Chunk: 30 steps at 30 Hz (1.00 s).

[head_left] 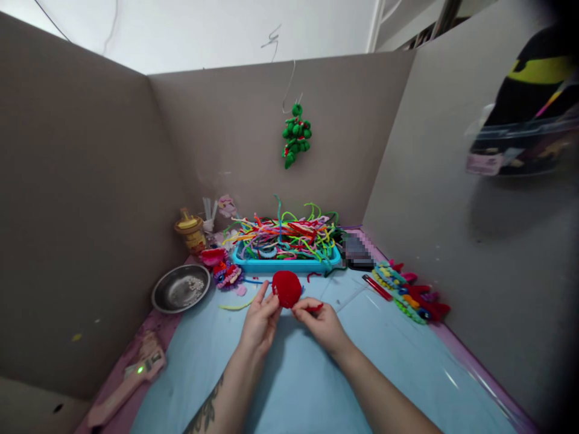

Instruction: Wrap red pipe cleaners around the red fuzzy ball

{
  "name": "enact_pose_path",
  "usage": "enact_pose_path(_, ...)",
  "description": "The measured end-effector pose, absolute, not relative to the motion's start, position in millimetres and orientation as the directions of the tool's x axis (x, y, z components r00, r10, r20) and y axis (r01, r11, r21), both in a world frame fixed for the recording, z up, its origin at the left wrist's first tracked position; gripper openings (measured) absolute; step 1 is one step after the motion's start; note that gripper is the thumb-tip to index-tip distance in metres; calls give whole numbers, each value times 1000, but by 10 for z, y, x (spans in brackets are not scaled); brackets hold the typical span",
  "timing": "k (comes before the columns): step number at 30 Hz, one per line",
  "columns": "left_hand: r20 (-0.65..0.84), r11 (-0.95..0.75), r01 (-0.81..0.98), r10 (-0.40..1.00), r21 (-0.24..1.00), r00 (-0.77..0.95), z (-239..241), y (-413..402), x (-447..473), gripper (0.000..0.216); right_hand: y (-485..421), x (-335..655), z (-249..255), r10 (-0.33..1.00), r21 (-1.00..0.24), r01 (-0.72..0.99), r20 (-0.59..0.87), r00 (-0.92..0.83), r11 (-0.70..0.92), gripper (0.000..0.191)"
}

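A round red fuzzy disc point(286, 289), apparently coiled from pipe cleaner, is held above the blue table covering. At its lower left edge, my left hand point(261, 319) grips it between thumb and fingers. My right hand point(323, 322) is closed at the lower right edge of the disc, pinching a red pipe cleaner point(315, 308) whose end sticks out over the fingers. Whether that strand joins the disc is hidden by the fingertips. Just beyond the hands stands a blue tray point(287, 265) heaped with many-coloured pipe cleaners point(289, 232).
At left are a metal bowl point(169, 292) with small pale pieces, a purple-red fuzzy figure point(227, 274) and a pink glue gun point(131, 386) with a green light. A red cutter point(377, 288), colourful fuzzy figures point(402, 292) and a dark phone-like object point(357, 250) lie right. Grey partitions point(253, 138) enclose the table.
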State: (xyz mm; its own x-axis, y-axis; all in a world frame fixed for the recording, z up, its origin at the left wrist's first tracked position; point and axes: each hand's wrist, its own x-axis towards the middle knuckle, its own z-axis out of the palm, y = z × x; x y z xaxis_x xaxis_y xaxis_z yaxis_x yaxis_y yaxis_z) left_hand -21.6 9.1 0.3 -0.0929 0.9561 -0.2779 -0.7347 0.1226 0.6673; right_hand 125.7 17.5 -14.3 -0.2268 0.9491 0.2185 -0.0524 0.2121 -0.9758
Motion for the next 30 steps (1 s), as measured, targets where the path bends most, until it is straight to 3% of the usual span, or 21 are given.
enact_pose_path(7, -201, 148, -749, 979, 646, 19, -4, 89, -238, 52, 237, 1267, -204, 983, -928, -372, 88, -163, 22, 22)
enact_pose_path(11, -173, 194, -752, 979, 630, 107, 39, 59, -228, 41, 247, 1266, -174, 995, -831, -555, 21, -101, -39, 25)
enact_pose_path(15, -241, 234, -766, 965, 599, 107, 71, 44, -223, 33, 244, 1311, -83, 987, -725, -675, -39, -156, -136, 22)
enact_pose_path(22, -241, 263, -764, 960, 590, 144, 60, 7, -177, 30, 181, 1338, 30, 954, -684, -692, -21, -298, -231, 18)
enact_pose_path(30, -245, 276, -793, 955, 543, 165, 89, 9, -191, 24, 153, 1347, 10, 953, -839, -536, 78, -294, -97, 25)
